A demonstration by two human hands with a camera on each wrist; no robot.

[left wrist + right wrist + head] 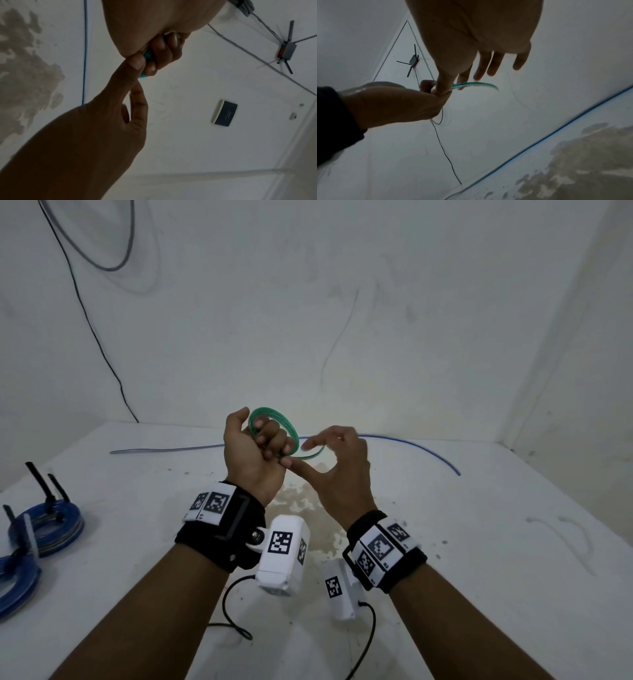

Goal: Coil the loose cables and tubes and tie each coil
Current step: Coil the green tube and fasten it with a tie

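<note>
A green tube coil point(274, 419) is held up above the white table point(479, 542), with my left hand point(270, 443) gripping it in a fist, fingers curled round the turns. In the left wrist view the green tube point(148, 55) shows between those curled fingers. My right hand point(301, 453) is just to the right, fingers straight and spread. Its thumb point(135, 65) touches the coil at the left fist. One loose green turn point(476, 84) curves out past the thumb. A long loose blue tube point(411, 445) lies across the far side of the table.
Two blue coils point(48, 525) bound with black ties point(41, 481) lie at the table's left edge. A thin black cable point(85, 313) and a grey loop point(126, 251) hang on the wall. A worn stain point(308, 508) marks the table under the hands.
</note>
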